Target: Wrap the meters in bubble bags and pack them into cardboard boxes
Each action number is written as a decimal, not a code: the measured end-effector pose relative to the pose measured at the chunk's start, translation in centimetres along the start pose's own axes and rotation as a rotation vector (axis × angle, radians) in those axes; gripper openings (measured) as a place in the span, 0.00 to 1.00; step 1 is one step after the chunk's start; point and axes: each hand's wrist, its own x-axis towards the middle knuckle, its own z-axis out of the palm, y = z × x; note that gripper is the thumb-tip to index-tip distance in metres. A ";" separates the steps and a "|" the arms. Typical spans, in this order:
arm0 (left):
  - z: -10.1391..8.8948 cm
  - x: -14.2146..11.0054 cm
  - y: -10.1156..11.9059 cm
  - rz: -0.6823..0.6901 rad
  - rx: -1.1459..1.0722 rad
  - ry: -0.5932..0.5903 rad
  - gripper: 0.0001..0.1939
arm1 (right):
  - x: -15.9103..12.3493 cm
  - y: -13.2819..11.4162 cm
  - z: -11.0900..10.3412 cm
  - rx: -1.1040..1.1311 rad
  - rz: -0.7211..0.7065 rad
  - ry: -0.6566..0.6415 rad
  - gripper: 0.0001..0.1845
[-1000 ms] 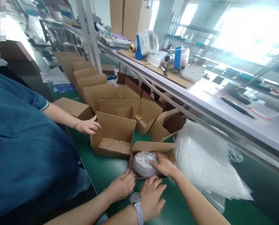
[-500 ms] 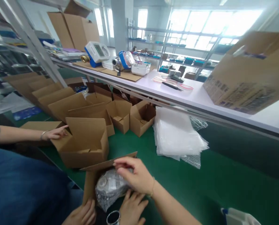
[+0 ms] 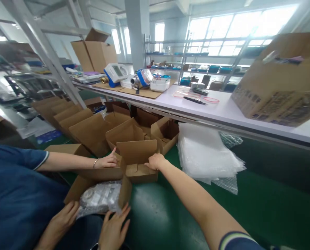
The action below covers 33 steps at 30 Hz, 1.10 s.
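My right hand (image 3: pixel 155 161) reaches out with its fingers closed on the right wall of an open cardboard box (image 3: pixel 138 149), whose inside looks bare. My left hand (image 3: pixel 115 225), its fingers spread, is at the near right corner of another cardboard box (image 3: pixel 126 192). Inside that one lies a bulky item in bubble wrap (image 3: pixel 101 196) with a round end showing. A co-worker's hand with a bracelet (image 3: pixel 108 161) touches the left side of the first box. Another hand (image 3: pixel 66 215), apparently also the co-worker's, rests at the near left of the wrapped item.
Several open cardboard boxes (image 3: pixel 84 130) crowd the back left of the green table (image 3: pixel 155 215). A stack of white packing bags (image 3: pixel 205 149) lies to the right. Above runs a shelf (image 3: pixel 174 104) with meters (image 3: pixel 115 73), tweezers (image 3: pixel 194 100) and a large carton (image 3: pixel 277 83).
My right hand has left the wrapped item and moved forward onto the other box. That box has shifted right, while the box holding the wrapped item has moved left. My view has shifted slightly.
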 end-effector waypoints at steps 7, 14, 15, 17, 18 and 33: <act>-3.0 2.7 -7.1 -0.173 0.002 0.125 0.19 | -11.1 10.4 -2.3 -0.111 0.316 0.211 0.28; -6.4 11.1 7.2 0.487 -0.342 0.190 0.18 | -20.7 15.4 -0.1 -0.099 0.726 0.225 0.13; -6.6 12.5 10.1 0.528 -0.376 0.168 0.21 | -21.5 14.5 0.5 -0.090 0.703 0.240 0.13; -6.3 15.5 15.5 0.589 -0.440 0.113 0.27 | -22.9 12.1 1.6 -0.068 0.635 0.261 0.15; -5.7 17.0 18.0 0.633 -0.464 0.074 0.30 | -23.9 11.0 2.1 -0.053 0.599 0.271 0.15; 11.4 18.5 30.3 0.718 0.080 -0.325 0.44 | -53.3 11.6 12.5 -0.241 1.604 0.417 0.41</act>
